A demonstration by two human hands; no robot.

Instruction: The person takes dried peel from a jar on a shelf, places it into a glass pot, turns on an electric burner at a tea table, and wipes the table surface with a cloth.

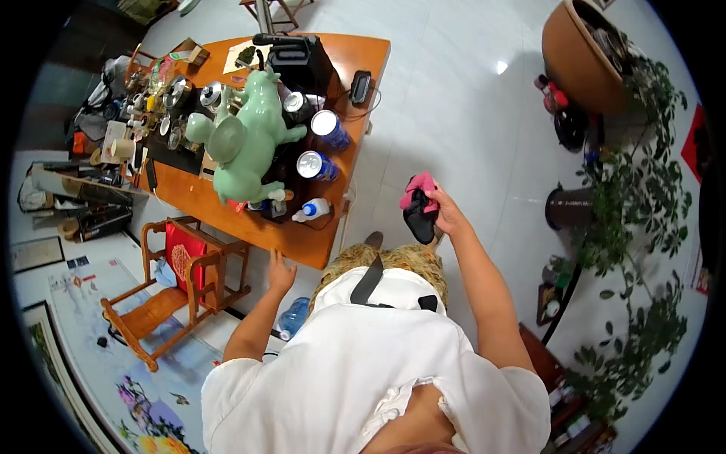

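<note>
My right hand [449, 213] grips a crumpled pink and black cloth item [420, 203] over the floor, right of the table; its exact kind is unclear. The pink part sits on top and the black part hangs below. At the near edge of the wooden table [302, 253], my left hand [280, 274] holds nothing, its fingers apart. Whether it touches the edge I cannot tell. Closest to it on the tabletop are a white bottle with a blue cap [311, 209] and a large pale green animal figurine [253, 140].
Two blue cans [327, 130] and a black speaker [299, 64] stand on the table, beside tea ware [178, 94]. A wooden chair [178, 280] is at left, a water jug [293, 316] below. Potted plants [605, 234] and a large brown pot [578, 57] line the right.
</note>
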